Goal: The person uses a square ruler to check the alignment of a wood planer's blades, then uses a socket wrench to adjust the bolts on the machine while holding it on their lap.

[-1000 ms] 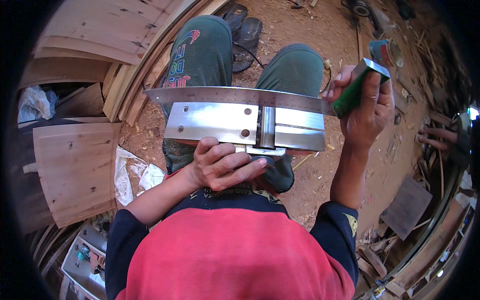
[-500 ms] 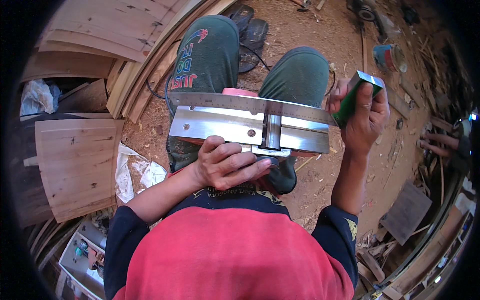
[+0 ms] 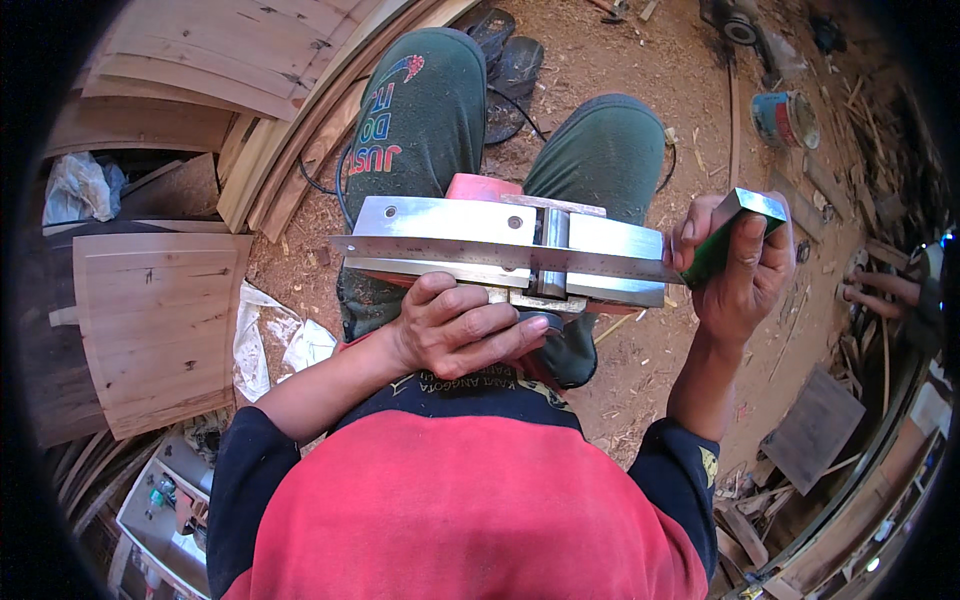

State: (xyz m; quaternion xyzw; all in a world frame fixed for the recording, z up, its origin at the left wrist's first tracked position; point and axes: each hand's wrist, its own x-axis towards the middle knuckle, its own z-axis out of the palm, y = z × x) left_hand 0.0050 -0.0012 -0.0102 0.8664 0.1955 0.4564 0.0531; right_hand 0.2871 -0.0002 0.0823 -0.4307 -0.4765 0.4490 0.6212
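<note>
Square (image 3: 500, 256), axis crosswise, points left — right grip (image 3: 740, 275) clasps it, left grip (image 3: 455, 325) holds planer (image 3: 455, 222).

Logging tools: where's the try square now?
In the head view's center, the try square spans the electric planer's sole, its green handle in the right hand.

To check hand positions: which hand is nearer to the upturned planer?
Left: the left hand holds the near side of the planer; the right hand is past its right end, holding a green-handled square.

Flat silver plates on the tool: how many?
2: the longer silver plate left of the metal cylinder, the shorter silver plate right; a silver ruler partly covers both.
</note>
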